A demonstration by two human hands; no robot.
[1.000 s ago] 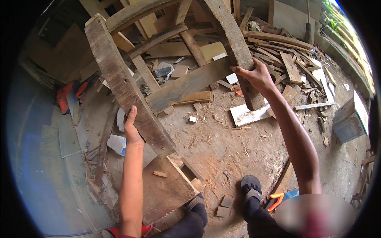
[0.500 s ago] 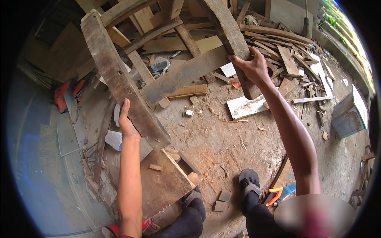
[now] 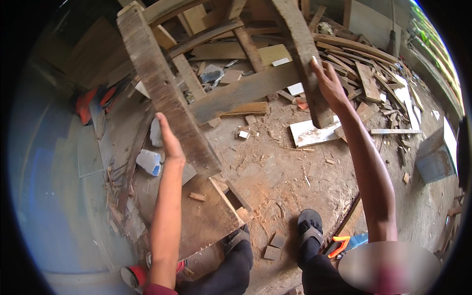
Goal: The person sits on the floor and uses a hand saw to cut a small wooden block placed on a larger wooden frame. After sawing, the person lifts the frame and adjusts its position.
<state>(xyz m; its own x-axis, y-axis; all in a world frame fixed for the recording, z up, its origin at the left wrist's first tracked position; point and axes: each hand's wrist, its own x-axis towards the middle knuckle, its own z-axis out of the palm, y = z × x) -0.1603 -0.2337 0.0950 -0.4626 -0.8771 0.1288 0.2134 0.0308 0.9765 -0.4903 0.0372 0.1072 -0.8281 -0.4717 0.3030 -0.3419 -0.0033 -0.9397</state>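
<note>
I hold up a weathered wooden frame made of thick planks. My left hand (image 3: 169, 142) grips the left plank (image 3: 162, 88) low down, near its bottom end. My right hand (image 3: 328, 84) grips the right plank (image 3: 300, 44) higher up. A crosspiece (image 3: 246, 91) joins the two planks, and thinner slats run across further up. The frame leans away from me over the dirt floor. My two feet in dark sandals (image 3: 309, 227) stand below it, the left one on a flat brown board (image 3: 206, 221).
A heap of scrap timber (image 3: 373, 73) lies at the back right. A white board (image 3: 312, 132) lies on the ground under the frame. A white-and-blue plastic jug (image 3: 148, 162) sits left of my arm. Orange-handled tool (image 3: 339, 246) by my right foot. Red objects (image 3: 91, 103) at left.
The frame has swung upward and toward me. Both hands have risen with it and keep their grip on the planks.
</note>
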